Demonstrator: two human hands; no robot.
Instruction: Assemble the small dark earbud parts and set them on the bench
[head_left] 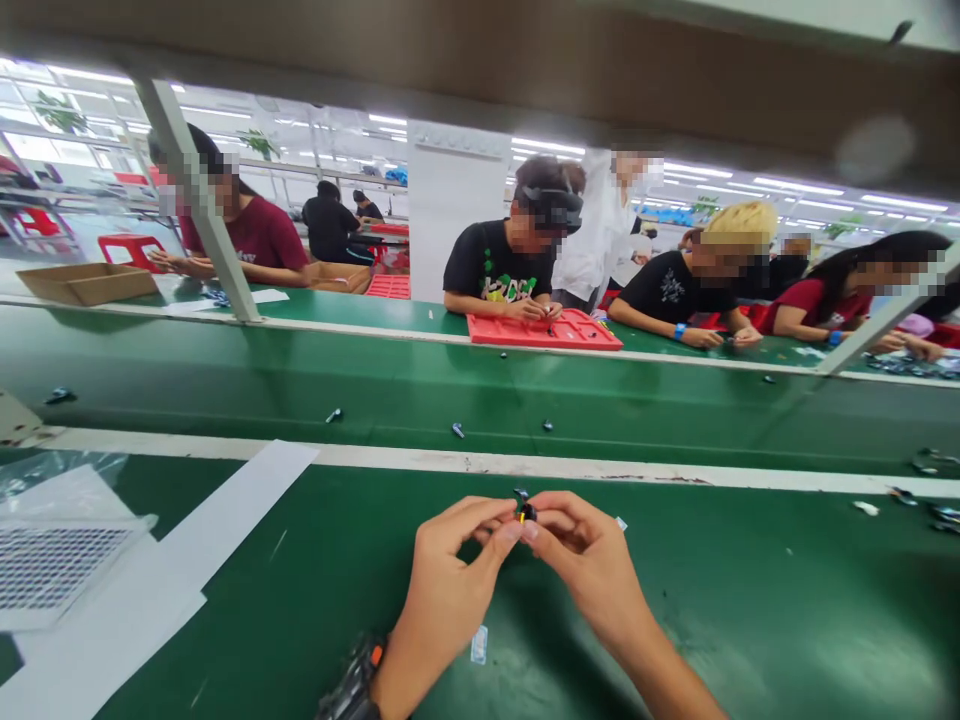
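Holding a small dark part [527, 508] with the fingertips of two hands

The clock directions are taken from the small dark part, which is above the green worktop [735, 580]. The left hand [454, 565] comes from seven o'clock, with its thumb and fingertips closed together on the part. The right hand [596, 550] comes from five o'clock, and its thumb and fingers are also narrow, pinching the same part from the other side. A bit of yellow shows on the part; its exact shape is partly hidden by the fingers.

On the left wrist, between seven and eight o'clock, is a dark watch [352, 690]. A small pale label [478, 645] lies near seven o'clock, between the forearms. At nine o'clock lies white paper [244, 500], and farther out, a gridded sheet [60, 570].

On the green strip beyond, one small piece [458, 430] lies between ten and eleven o'clock, another piece [547, 426] between twelve and one. Well apart, at twelve o'clock, a co-worker [499, 270] leans over a red tray [487, 330].
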